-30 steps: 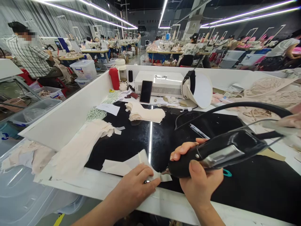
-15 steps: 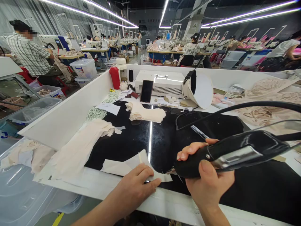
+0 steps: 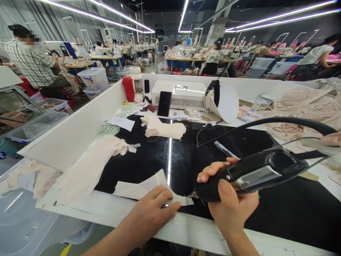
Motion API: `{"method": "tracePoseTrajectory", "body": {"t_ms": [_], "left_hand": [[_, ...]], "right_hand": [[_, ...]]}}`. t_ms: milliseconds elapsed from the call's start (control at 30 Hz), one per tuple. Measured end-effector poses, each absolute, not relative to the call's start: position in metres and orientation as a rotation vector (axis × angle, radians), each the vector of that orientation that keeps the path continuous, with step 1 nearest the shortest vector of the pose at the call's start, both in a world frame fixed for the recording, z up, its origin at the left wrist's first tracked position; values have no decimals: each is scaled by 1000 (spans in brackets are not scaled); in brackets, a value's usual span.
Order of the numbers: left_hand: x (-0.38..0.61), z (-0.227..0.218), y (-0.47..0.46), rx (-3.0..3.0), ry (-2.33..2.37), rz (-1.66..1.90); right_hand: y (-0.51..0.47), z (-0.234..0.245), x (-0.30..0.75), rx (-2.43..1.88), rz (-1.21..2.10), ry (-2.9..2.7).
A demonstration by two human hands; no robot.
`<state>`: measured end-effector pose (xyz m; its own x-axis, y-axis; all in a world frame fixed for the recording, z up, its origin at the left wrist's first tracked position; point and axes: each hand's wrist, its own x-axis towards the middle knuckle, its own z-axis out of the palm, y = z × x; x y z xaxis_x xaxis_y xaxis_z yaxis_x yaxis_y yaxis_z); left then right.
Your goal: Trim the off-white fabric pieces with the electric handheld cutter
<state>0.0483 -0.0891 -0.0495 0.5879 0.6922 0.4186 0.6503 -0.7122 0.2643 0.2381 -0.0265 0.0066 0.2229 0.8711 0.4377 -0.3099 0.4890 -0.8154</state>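
Note:
A layered cream fabric piece (image 3: pixel 153 183) lies near the front edge of the black work surface (image 3: pixel 149 153). My left hand (image 3: pixel 156 204) presses its right half down, fingers bent together and thumb low; a small shiny spot shows between thumb and forefinger, too little to identify. In my right hand (image 3: pixel 226 195) is a black corded hand tool (image 3: pixel 255 174) with a metal lever along its side. Its narrow metal tip points left and meets the upper edge of the piece's right end, just beside my left fingers.
A cream fabric stack (image 3: pixel 163 128) lies further back, and a larger cream pile (image 3: pixel 85 167) at left. Beyond stand a phone (image 3: pixel 164 104), a white vented box (image 3: pixel 179 94) and a white cone-shaped shade (image 3: pixel 225 103). A pen (image 3: pixel 225 149) and the tool's black cable (image 3: pixel 282 122) are at right.
The whole view has shifted slightly left. The tool's rear end and cable have swung a little left, and a pale blurred shape now shows by the cable. Both hands keep their grip.

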Motion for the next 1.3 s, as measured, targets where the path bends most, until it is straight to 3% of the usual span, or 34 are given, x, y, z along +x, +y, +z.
{"method": "tracePoseTrajectory", "body": {"t_ms": [533,1067,1300], "left_hand": [[27,-32,-79,2622,1174,841],[11,-17,-71,2559,1396,496],[13,5,-30,2616,1008,390]], "right_hand": [[-31,6,243,-624,923,-1053],[14,9,225,-660,867,-1066],[3,14,219,-675,904,-1097]]}}
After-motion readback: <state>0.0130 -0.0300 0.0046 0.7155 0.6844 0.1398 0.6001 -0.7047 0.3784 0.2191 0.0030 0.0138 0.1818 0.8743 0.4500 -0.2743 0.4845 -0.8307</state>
